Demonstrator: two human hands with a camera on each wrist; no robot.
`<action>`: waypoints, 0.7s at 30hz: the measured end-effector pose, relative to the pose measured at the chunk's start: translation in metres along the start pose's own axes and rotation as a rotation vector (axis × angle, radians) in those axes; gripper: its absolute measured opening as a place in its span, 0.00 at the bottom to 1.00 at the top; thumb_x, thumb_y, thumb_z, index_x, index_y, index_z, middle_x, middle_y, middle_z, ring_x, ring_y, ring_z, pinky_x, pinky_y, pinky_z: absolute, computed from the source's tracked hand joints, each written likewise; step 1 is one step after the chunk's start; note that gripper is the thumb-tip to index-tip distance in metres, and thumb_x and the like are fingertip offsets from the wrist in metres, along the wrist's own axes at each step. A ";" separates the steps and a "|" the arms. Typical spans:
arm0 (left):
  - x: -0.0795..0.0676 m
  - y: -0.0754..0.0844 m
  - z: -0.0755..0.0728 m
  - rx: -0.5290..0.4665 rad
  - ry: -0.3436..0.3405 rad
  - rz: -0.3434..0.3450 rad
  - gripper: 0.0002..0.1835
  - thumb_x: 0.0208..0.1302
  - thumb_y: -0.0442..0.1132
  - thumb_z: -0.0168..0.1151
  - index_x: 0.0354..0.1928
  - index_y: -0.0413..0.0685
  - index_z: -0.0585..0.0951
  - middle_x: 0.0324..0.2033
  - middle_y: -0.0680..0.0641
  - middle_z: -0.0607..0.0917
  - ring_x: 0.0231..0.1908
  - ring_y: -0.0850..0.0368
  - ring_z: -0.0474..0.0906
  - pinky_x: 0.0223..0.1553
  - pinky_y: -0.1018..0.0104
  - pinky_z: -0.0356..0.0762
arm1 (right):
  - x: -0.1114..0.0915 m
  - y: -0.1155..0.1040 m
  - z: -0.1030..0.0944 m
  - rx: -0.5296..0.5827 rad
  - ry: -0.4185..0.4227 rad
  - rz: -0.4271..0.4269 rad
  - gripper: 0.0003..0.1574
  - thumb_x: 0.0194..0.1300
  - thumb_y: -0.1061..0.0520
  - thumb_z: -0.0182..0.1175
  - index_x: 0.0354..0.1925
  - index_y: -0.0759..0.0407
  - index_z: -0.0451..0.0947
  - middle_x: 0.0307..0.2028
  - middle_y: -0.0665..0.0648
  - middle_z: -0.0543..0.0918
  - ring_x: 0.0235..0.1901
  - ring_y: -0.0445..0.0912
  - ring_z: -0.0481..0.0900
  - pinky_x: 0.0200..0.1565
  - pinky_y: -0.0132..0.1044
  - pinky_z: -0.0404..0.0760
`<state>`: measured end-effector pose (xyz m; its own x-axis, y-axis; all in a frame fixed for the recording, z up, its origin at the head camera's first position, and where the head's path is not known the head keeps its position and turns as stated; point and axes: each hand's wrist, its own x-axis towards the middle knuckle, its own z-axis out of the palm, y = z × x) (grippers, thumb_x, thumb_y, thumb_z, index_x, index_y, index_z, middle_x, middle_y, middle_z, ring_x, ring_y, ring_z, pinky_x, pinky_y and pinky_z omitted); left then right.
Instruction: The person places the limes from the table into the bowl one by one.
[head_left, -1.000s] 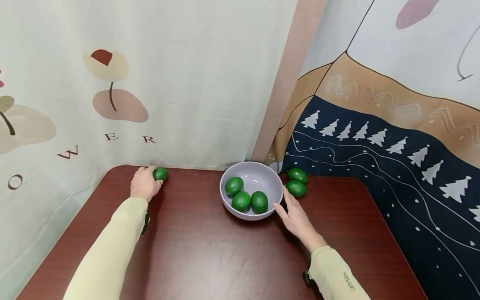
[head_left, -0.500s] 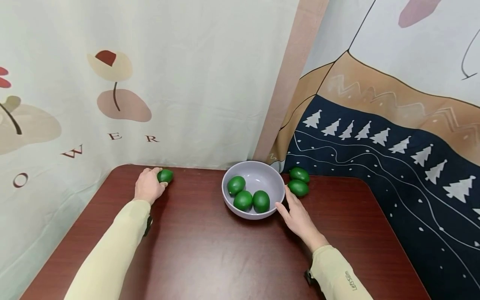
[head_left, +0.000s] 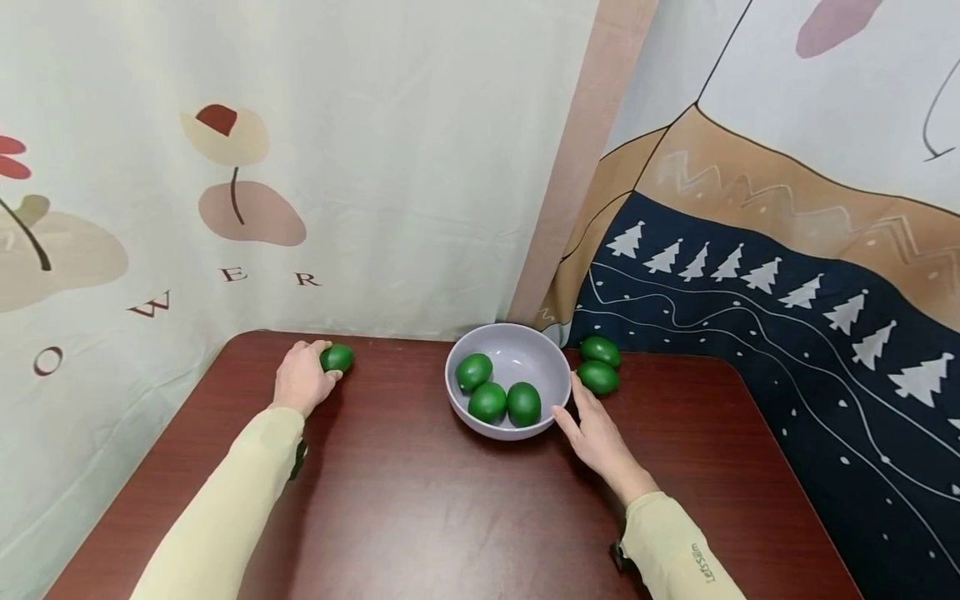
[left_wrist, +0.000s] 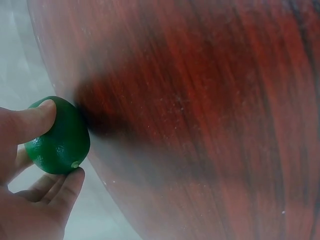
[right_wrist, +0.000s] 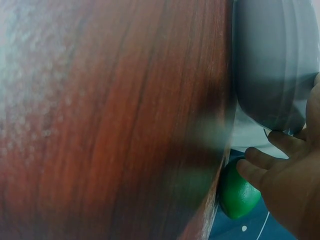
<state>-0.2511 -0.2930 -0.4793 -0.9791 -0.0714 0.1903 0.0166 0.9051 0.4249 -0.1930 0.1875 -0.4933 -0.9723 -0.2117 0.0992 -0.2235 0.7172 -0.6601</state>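
Note:
Near the table's far left corner, my left hand (head_left: 302, 379) pinches a green lime (head_left: 337, 357) between thumb and fingers. The left wrist view shows the thumb on one side of that lime (left_wrist: 62, 142) and fingertips on the other, its stem end bare. Whether it touches the table I cannot tell. A lilac bowl (head_left: 507, 433) stands at the back middle with three limes (head_left: 487, 403) inside. My right hand (head_left: 600, 437) lies along the bowl's right side, fingers extended and thumb at the rim. In the right wrist view a fingertip meets the bowl's outer wall (right_wrist: 270, 60).
Two more limes (head_left: 598, 377) lie right of the bowl, close to the right fingertips, near the back edge of the dark red wooden table (head_left: 405, 500). A pale printed curtain (head_left: 390, 167) hangs behind, and a navy tree-patterned cloth (head_left: 750, 333) hangs at the right.
My left hand has shifted slightly right and toward me with the lime in its grip. The right hand stays at the bowl. The head view has turned a little.

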 end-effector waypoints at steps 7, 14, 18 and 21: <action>-0.005 0.005 0.002 -0.002 -0.014 -0.001 0.32 0.60 0.35 0.72 0.65 0.31 0.75 0.56 0.24 0.75 0.56 0.26 0.73 0.54 0.32 0.75 | -0.001 0.000 0.001 0.004 0.008 -0.004 0.47 0.80 0.44 0.53 0.81 0.65 0.48 0.78 0.69 0.57 0.77 0.65 0.57 0.74 0.64 0.58; -0.010 0.011 0.004 -0.012 -0.017 -0.006 0.32 0.60 0.36 0.73 0.65 0.33 0.76 0.55 0.26 0.76 0.55 0.28 0.74 0.53 0.32 0.75 | 0.001 0.002 0.001 0.003 -0.024 0.026 0.48 0.80 0.43 0.53 0.82 0.63 0.45 0.79 0.67 0.55 0.78 0.63 0.55 0.75 0.62 0.57; -0.013 0.015 0.004 -0.012 -0.018 0.001 0.32 0.60 0.36 0.74 0.65 0.33 0.76 0.54 0.27 0.77 0.50 0.30 0.76 0.51 0.34 0.76 | 0.001 0.001 0.000 0.001 -0.022 0.028 0.48 0.80 0.44 0.54 0.82 0.63 0.46 0.79 0.67 0.56 0.78 0.63 0.55 0.75 0.61 0.57; -0.015 0.018 0.003 -0.006 -0.025 0.005 0.32 0.60 0.37 0.74 0.65 0.33 0.76 0.53 0.28 0.77 0.49 0.31 0.77 0.51 0.34 0.77 | 0.001 0.001 0.000 -0.003 -0.015 0.022 0.47 0.80 0.45 0.54 0.82 0.64 0.46 0.79 0.67 0.56 0.78 0.63 0.56 0.75 0.62 0.57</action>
<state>-0.2369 -0.2745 -0.4778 -0.9837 -0.0560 0.1706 0.0231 0.9028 0.4294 -0.1938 0.1880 -0.4936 -0.9758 -0.2061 0.0735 -0.2026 0.7240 -0.6594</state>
